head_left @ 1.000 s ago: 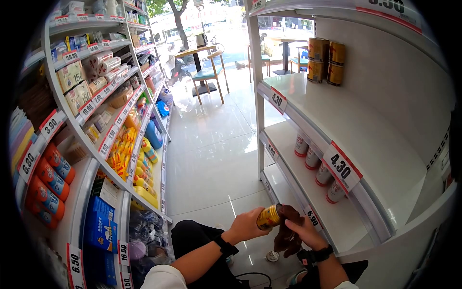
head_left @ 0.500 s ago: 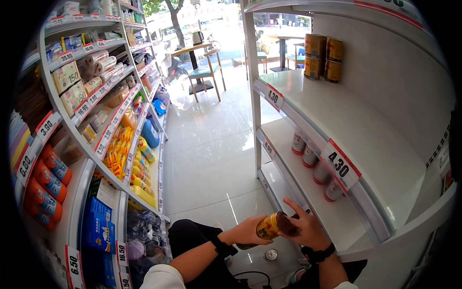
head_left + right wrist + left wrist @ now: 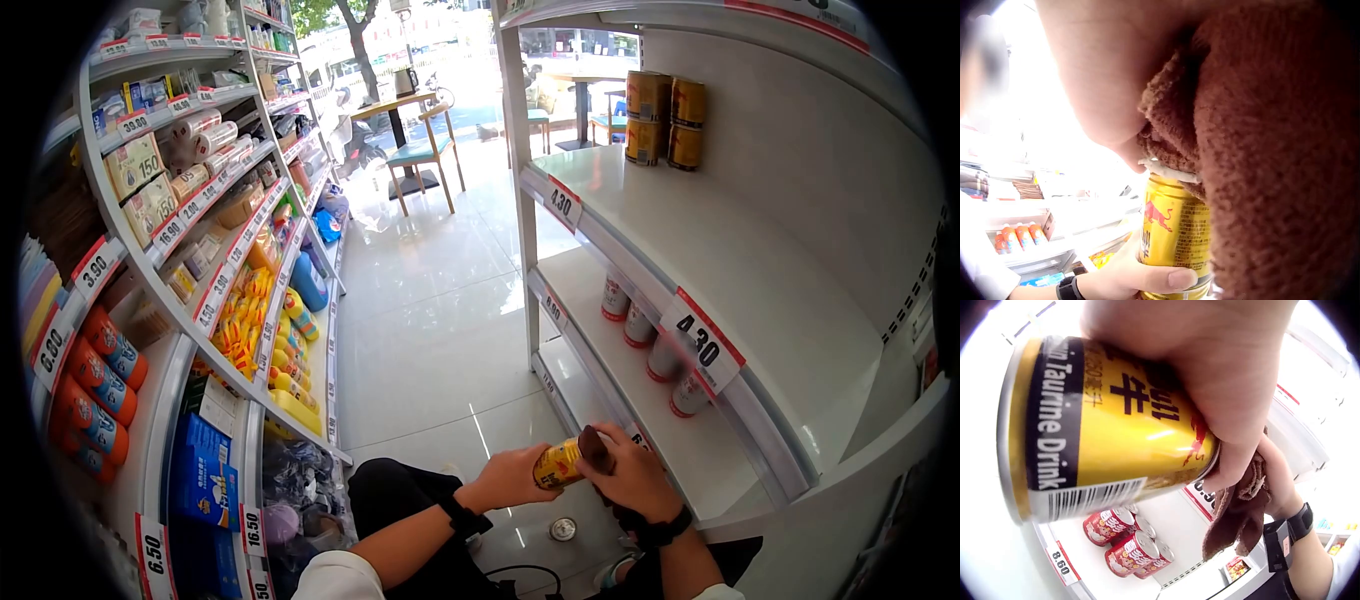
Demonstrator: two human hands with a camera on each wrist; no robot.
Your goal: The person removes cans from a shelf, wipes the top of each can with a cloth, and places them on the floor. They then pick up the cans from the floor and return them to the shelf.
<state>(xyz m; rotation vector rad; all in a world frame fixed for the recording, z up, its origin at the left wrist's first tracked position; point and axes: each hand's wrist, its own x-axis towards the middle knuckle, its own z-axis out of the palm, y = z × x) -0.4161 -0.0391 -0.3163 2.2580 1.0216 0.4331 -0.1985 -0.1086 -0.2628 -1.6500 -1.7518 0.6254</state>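
My left hand (image 3: 508, 478) grips a yellow energy drink can (image 3: 557, 465), tilted on its side above the floor. In the left wrist view the can (image 3: 1129, 425) shows black lettering, a red bull and a barcode. My right hand (image 3: 642, 482) holds a brown cloth (image 3: 597, 452) against one end of the can. The right wrist view shows the fuzzy cloth (image 3: 1266, 156) close up, bunched over that end, which it hides. On the floor below stands a small can with a silver top (image 3: 563, 529).
Stacked gold cans (image 3: 650, 115) stand at the back of the right-hand upper shelf (image 3: 730, 240). Several white-and-red cans (image 3: 662, 357) line the shelf below. Along the left run full shelves with orange bottles (image 3: 108, 380) and yellow packets (image 3: 243, 320). A chair (image 3: 425, 150) stands farther down the aisle.
The cloth hung loose under my right hand, then was brought onto the can's end. My right index finger was raised half a second ago and is now lowered. The left hand keeps its grip.
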